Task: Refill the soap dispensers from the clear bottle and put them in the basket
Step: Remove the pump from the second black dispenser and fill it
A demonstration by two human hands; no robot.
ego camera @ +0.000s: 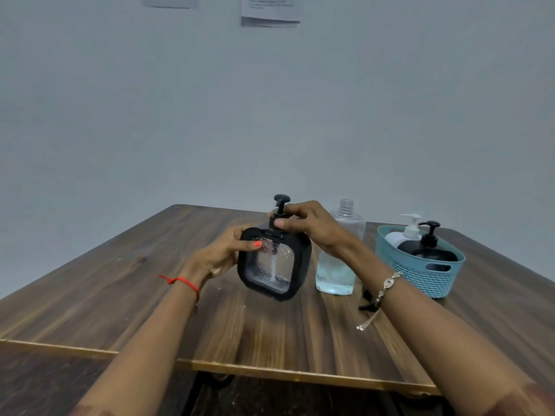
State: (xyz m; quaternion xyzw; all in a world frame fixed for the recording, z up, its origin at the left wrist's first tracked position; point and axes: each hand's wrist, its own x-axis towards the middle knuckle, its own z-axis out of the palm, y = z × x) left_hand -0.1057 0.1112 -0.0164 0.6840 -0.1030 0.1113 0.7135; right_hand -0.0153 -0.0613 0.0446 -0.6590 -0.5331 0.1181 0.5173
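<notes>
so the square black dispenser [271, 262] stands pump-up mid-counter [120, 280], left hand [223, 253] gripping its side, right hand [309, 226] pinching the pump collar [277, 220], uncapped clear bottle [339, 265] just right of it, and the basket [420, 274] with 2 inside farther right, nearest that right hand

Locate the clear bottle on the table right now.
In the head view, the clear bottle stands right of centre on the table, between the square black dispenser and the blue basket.
</notes>
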